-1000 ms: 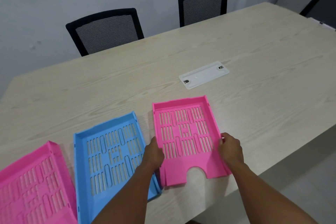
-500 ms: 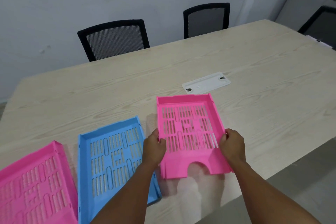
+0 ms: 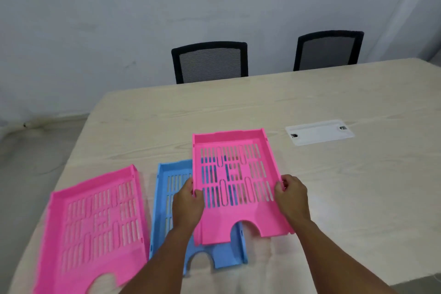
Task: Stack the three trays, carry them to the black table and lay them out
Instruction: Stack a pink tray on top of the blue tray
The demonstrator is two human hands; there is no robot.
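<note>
Since the earlier frame, you have lifted the pink tray [image 3: 235, 181] off the wooden table [image 3: 334, 186] and swung it leftward, partly over the blue tray [image 3: 171, 210]. Left hand [image 3: 187, 207] and right hand [image 3: 292, 194] clamp its side walls. Square the edges, lower level; second pink tray [image 3: 95, 224] lies beside.

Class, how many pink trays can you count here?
2: one pink tray held in both hands, partly over the blue tray; another pink tray lying at the table's left.
</note>
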